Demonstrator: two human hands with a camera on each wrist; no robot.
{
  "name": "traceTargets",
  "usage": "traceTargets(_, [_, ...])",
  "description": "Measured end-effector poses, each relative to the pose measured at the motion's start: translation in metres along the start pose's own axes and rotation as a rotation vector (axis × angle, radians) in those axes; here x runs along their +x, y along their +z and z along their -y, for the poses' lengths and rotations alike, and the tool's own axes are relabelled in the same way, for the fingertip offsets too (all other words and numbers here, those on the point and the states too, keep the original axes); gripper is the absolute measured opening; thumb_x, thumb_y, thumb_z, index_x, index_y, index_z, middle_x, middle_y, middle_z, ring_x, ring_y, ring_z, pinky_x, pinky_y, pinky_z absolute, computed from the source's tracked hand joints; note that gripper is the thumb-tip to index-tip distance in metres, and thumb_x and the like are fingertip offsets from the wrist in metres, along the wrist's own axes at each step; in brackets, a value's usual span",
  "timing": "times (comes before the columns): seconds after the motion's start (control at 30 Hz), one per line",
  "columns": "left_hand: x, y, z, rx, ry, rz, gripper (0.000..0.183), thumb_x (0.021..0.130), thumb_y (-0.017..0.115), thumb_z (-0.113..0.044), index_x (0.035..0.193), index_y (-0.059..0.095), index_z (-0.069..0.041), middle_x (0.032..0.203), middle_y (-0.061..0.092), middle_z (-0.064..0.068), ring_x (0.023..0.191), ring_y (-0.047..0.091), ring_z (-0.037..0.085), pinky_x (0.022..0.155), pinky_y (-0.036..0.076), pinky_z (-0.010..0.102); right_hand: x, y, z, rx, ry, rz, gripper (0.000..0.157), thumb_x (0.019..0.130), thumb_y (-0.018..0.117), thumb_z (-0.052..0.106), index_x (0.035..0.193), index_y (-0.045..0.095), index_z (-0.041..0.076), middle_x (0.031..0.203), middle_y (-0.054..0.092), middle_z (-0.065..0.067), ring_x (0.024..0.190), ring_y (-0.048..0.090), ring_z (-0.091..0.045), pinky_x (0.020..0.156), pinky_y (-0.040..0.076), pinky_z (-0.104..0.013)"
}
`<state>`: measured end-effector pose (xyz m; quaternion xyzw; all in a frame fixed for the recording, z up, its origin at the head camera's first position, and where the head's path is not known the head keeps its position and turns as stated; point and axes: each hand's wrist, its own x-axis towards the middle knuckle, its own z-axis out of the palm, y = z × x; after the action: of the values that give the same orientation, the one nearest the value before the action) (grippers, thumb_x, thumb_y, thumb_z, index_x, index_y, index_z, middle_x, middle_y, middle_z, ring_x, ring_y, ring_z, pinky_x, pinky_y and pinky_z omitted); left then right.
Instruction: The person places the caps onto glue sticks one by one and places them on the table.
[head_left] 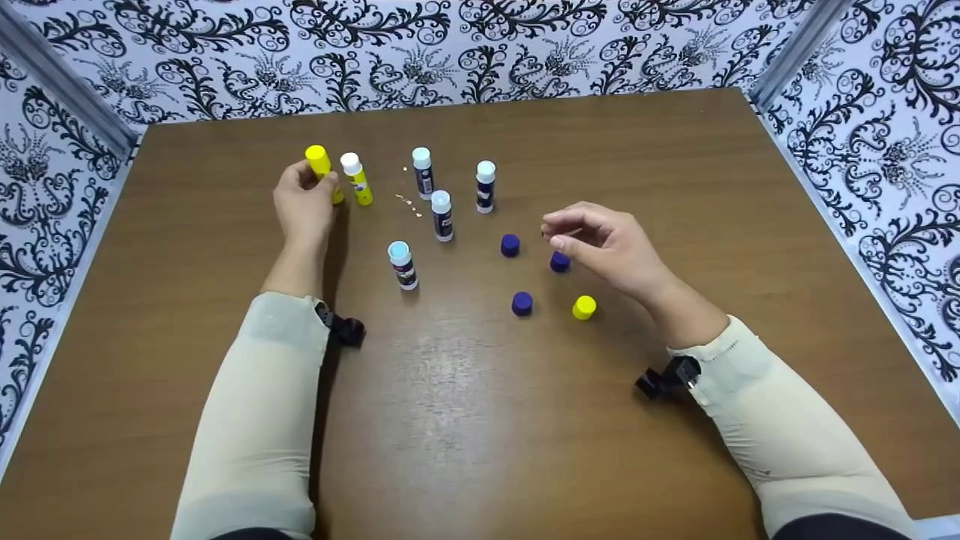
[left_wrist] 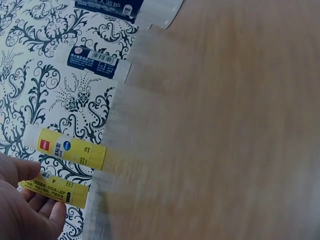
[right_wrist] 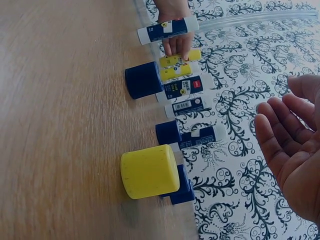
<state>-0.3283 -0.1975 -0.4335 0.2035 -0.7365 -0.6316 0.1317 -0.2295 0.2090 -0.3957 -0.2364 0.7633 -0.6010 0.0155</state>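
Observation:
My left hand (head_left: 304,206) grips a yellow glue stick (head_left: 318,159) with a yellow cap, upright at the back left of the table; in the left wrist view the thumb and fingers are round its yellow barrel (left_wrist: 75,194). Right beside it stands a yellow glue stick (head_left: 361,187) with a white top and no yellow cap. My right hand (head_left: 611,247) hovers over the right-middle with nothing in its loosely bent fingers. Below its thumb lies a dark blue cap (head_left: 559,262), partly covered in the head view. A loose yellow cap (head_left: 584,307) stands nearer the front.
Several navy glue sticks with pale tops, such as one at the front (head_left: 406,271) and one at the back (head_left: 486,193), stand mid-table. More blue caps (head_left: 510,245) sit to their right. White crumbs (head_left: 409,202) lie between the sticks. Patterned panels (head_left: 480,52) border the table.

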Motion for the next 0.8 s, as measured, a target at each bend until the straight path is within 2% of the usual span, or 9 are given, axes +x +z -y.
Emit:
traceTargets(0.17, [-0.0009, 0.0012, -0.001, 0.011, -0.01, 0.013, 0.044, 0.101, 0.068, -0.016, 0.143, 0.058, -0.006, 0.141, 0.06, 0.011, 0.124, 0.056, 0.017, 0.108, 0.05, 0.026, -0.0003, -0.0006, -0.001, -0.002, 0.005, 0.005, 0.028, 0.096, 0.071, 0.002, 0.123, 0.07, -0.006, 0.115, 0.072, -0.016, 0.11, 0.069, -0.036, 0.09, 0.059, -0.025])
traceTargets(0.37, [-0.0009, 0.0005, 0.0022, 0.02, -0.013, 0.023, 0.043, 0.101, 0.068, -0.017, 0.142, 0.058, -0.006, 0.141, 0.06, 0.011, 0.125, 0.056, 0.017, 0.108, 0.05, 0.027, -0.0007, -0.001, -0.0012, -0.014, 0.009, 0.01, 0.028, 0.097, 0.071, 0.003, 0.124, 0.071, -0.004, 0.115, 0.072, -0.014, 0.11, 0.069, -0.035, 0.091, 0.059, -0.025])
traceTargets(0.6, [0.0008, 0.0001, 0.0045, 0.021, -0.025, 0.031, 0.045, 0.101, 0.067, -0.017, 0.144, 0.057, -0.007, 0.142, 0.06, 0.01, 0.125, 0.056, 0.018, 0.109, 0.049, 0.027, -0.0005, -0.001, -0.0002, -0.014, 0.009, 0.009, 0.027, 0.097, 0.07, 0.001, 0.123, 0.072, -0.002, 0.114, 0.073, -0.013, 0.104, 0.071, -0.019, 0.089, 0.059, -0.024])
traceTargets(0.8, [-0.0007, -0.0003, 0.0039, 0.023, -0.032, 0.028, 0.045, 0.102, 0.067, -0.016, 0.145, 0.056, -0.006, 0.144, 0.059, 0.011, 0.127, 0.056, 0.018, 0.11, 0.049, 0.027, -0.0006, -0.0009, -0.0013, -0.024, 0.002, 0.014, 0.027, 0.097, 0.071, 0.002, 0.123, 0.071, -0.004, 0.114, 0.073, -0.013, 0.105, 0.07, -0.025, 0.089, 0.059, -0.024])
